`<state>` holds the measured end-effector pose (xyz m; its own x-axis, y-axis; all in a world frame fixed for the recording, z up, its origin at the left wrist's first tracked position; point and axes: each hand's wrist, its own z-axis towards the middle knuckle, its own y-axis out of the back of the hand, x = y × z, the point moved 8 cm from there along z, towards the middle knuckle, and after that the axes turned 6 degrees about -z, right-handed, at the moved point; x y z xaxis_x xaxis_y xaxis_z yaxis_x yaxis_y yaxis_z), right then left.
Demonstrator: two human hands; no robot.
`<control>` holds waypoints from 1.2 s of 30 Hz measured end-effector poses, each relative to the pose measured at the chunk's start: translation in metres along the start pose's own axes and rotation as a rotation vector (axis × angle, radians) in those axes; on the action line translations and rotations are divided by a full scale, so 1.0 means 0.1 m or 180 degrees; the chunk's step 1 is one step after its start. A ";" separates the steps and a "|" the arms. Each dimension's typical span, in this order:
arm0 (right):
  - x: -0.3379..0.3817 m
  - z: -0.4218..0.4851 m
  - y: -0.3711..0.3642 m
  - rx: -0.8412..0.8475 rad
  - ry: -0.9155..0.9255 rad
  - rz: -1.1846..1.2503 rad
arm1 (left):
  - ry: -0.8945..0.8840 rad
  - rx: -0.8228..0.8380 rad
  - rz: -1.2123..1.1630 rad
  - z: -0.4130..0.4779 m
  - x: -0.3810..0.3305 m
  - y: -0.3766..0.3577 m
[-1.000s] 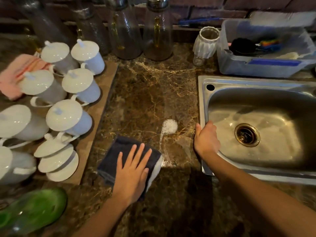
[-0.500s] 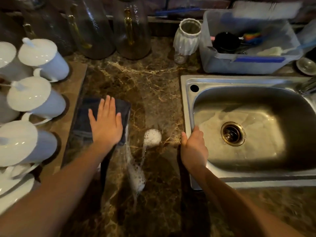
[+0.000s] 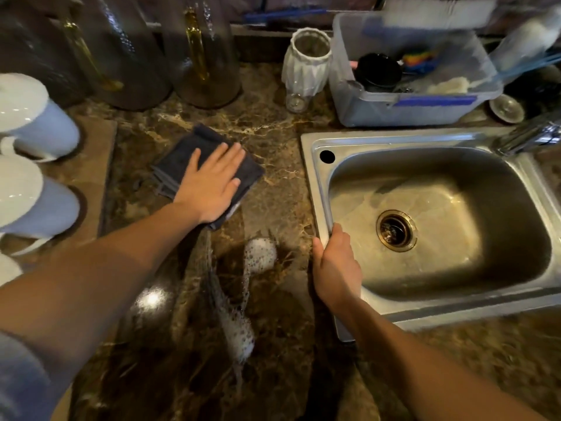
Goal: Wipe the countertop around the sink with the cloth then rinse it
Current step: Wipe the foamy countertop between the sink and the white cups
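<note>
Under both my hands runs the dark marble bench [image 3: 282,141], and just right of my right hand [image 3: 337,268] sits the steel sink [image 3: 394,138], its basin empty, with no water running that I can see. Beneath my left hand [image 3: 212,183] lies the folded dark cloth [image 3: 179,159]; that hand is spread flat, fingers straight, pressing it onto the bench. My right hand curls over the sink's left rim, bracing me. Between my hands and nearer to me, patches of suds [image 3: 261,250] lie unwiped among wet streaks. Judging by that, the wiping is only partway through, and the rinse has not begun.
</note>
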<state>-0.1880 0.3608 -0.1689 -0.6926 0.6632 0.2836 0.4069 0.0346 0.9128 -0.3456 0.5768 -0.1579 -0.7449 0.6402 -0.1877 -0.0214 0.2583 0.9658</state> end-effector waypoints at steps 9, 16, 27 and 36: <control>0.01 -0.03 0.08 -0.0163 0.0017 0.0071 | -0.0097 -0.0054 0.0029 -1.56 -0.36 -0.40; 0.03 -0.05 0.10 -0.0231 0.0064 0.0103 | 0.0549 -0.0106 -0.0468 -2.91 -1.02 -0.77; 0.00 -0.01 0.06 -0.0164 0.0050 0.0101 | 0.1869 -0.0554 -0.0761 -2.46 -0.65 -0.64; 0.00 -0.02 0.06 -0.0209 0.0067 0.0079 | 0.1335 -0.0385 -0.0502 -0.55 0.14 -0.08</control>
<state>-0.1870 0.3597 -0.1632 -0.6955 0.6474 0.3119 0.3847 -0.0312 0.9225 -0.3924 0.5441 -0.1587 -0.9311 0.2455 -0.2696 -0.2152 0.2269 0.9499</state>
